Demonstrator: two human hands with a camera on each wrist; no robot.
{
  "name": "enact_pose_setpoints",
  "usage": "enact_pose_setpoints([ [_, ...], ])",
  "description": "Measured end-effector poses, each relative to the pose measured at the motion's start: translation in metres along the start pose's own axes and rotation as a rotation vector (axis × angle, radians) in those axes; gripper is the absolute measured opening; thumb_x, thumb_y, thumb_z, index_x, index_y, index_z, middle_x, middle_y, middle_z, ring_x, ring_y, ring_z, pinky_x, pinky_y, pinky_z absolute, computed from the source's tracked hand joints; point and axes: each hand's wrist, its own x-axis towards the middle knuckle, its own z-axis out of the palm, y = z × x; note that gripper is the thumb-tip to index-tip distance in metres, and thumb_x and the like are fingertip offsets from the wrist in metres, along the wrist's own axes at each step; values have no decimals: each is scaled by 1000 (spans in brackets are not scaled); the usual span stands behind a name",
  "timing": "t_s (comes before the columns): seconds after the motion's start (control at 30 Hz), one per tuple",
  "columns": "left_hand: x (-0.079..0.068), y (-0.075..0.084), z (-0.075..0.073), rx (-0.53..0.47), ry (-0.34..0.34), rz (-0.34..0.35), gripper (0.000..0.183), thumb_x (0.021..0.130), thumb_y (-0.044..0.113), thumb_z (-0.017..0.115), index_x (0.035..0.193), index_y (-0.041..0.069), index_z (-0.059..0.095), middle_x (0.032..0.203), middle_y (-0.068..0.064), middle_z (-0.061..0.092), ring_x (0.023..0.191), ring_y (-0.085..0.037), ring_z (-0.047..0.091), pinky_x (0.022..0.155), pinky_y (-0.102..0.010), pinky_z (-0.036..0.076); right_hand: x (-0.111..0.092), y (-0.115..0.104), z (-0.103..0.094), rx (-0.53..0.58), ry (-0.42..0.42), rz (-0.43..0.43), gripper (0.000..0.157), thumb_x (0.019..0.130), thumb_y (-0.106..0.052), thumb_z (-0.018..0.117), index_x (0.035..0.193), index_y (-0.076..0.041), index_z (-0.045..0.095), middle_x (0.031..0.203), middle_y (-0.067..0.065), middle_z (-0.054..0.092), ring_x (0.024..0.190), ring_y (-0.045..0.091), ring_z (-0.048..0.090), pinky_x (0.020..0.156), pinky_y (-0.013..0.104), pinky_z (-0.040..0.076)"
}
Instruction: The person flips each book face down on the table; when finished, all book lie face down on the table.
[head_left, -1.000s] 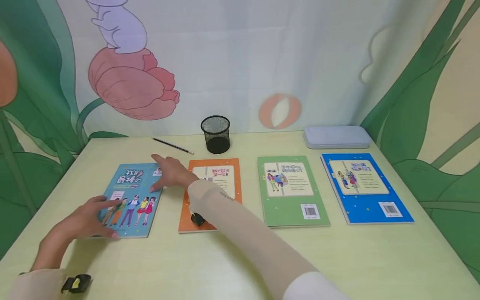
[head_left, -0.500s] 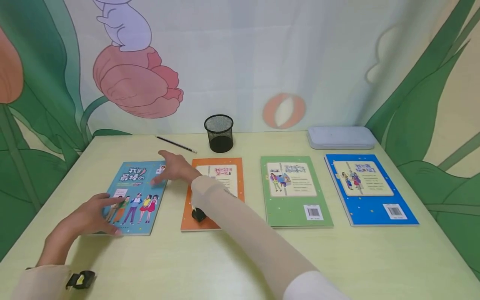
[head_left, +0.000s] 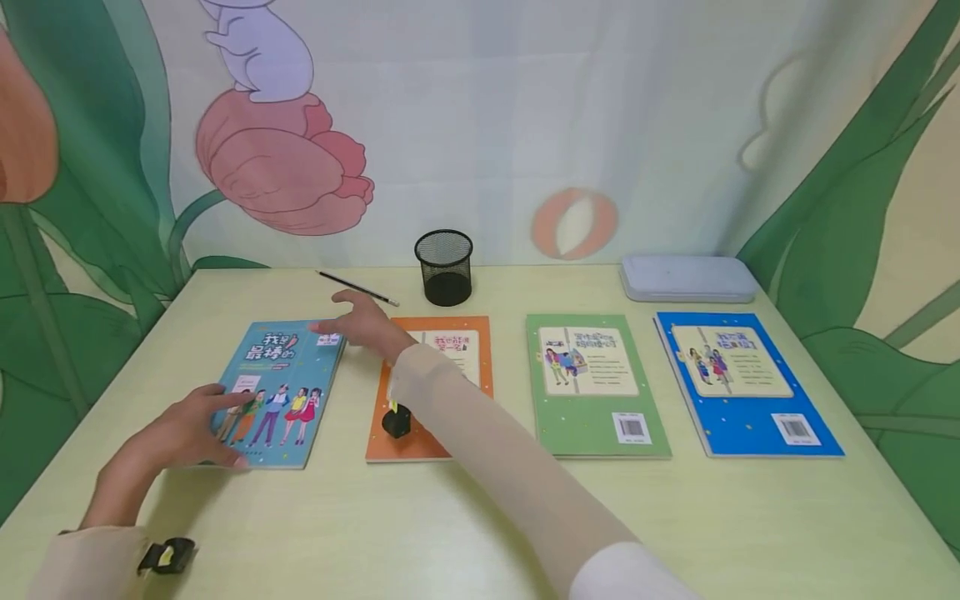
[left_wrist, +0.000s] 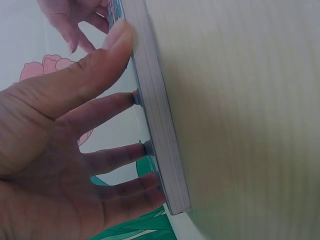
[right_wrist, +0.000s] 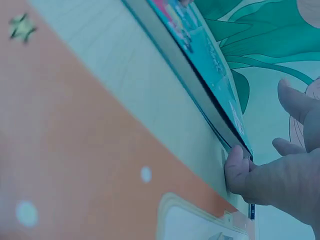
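A teal book lies front cover up at the left of the table, children drawn across its lower half. My left hand rests over its lower left corner with the fingers spread. In the left wrist view, the left thumb lies at the lower edge of the book, and the other fingertips touch the cover. At the book's upper right corner is my right hand. The right wrist view shows the right thumb by that corner, the other fingers extended and raised. Neither hand is wrapped round the book.
Right of the teal book lie an orange book, partly under my right forearm, a green book and a blue book. Along the back are a pencil, a black mesh cup and a pale case before a printed curtain.
My right hand has shifted up from the teal book's right edge to its upper right corner. The left hand and the books keep their places, while the head view has shifted slightly.
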Motion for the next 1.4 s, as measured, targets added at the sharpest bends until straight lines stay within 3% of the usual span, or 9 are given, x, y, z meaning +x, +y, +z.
enact_pose_setpoints([
  [0.17,1,1,0,6,6,6,105,63,31,95,147,-2,41,145,-43,21,126,-67,28,95,-77,39,0,-4,-4,206,17,69,61,87,-21,79,142,-15,53,139,9,55,108,23,64,99,39,54],
  [0.3,0,0,1,12,13,13,105,62,31,95,147,-2,42,145,-44,20,126,-68,28,95,-77,38,1,-7,-8,284,29,78,53,90,-21,76,139,-12,58,133,6,59,105,22,62,99,40,54],
  [0.37,0,0,1,17,12,12,105,62,32,95,147,-1,42,146,-44,20,127,-68,27,95,-78,38,1,-7,-9,280,38,92,49,91,-21,74,137,-10,59,130,6,61,101,20,62,96,38,54],
  [0.5,0,0,1,30,5,7,105,62,33,95,147,-1,42,147,-44,19,128,-69,25,95,-78,37,1,-4,-7,285,-21,150,51,93,-19,72,140,-9,55,113,6,67,89,19,63,82,33,54],
  [0.7,1,0,2,27,7,27,104,63,32,95,147,-2,43,145,-44,20,126,-69,28,94,-77,39,-1,1,-3,276,-153,177,66,95,-10,68,153,-18,38,110,17,70,100,32,72,90,46,58],
  [0.9,1,1,1,32,-3,9,105,63,32,94,147,-1,41,147,-45,18,128,-69,25,95,-78,37,-2,6,-2,258,-285,201,84,95,4,61,158,-32,19,91,22,67,75,35,72,66,44,62],
  [1.0,1,1,1,29,-1,11,106,62,33,94,148,-1,41,147,-45,18,128,-70,24,95,-79,37,-1,7,-1,259,-299,179,87,95,6,61,159,-32,15,89,21,66,72,34,72,60,41,62],
  [1.23,0,-1,2,12,0,17,106,62,33,95,148,0,41,147,-43,18,128,-69,25,96,-78,36,-3,7,-2,260,-304,145,86,94,7,60,158,-29,16,90,21,66,83,40,73,71,46,61],
  [1.4,-1,-1,2,0,0,24,105,63,32,94,148,0,41,148,-44,18,128,-68,25,96,-78,36,-5,6,-3,277,-308,134,82,94,7,61,157,-26,21,90,20,67,77,35,73,69,43,62],
])
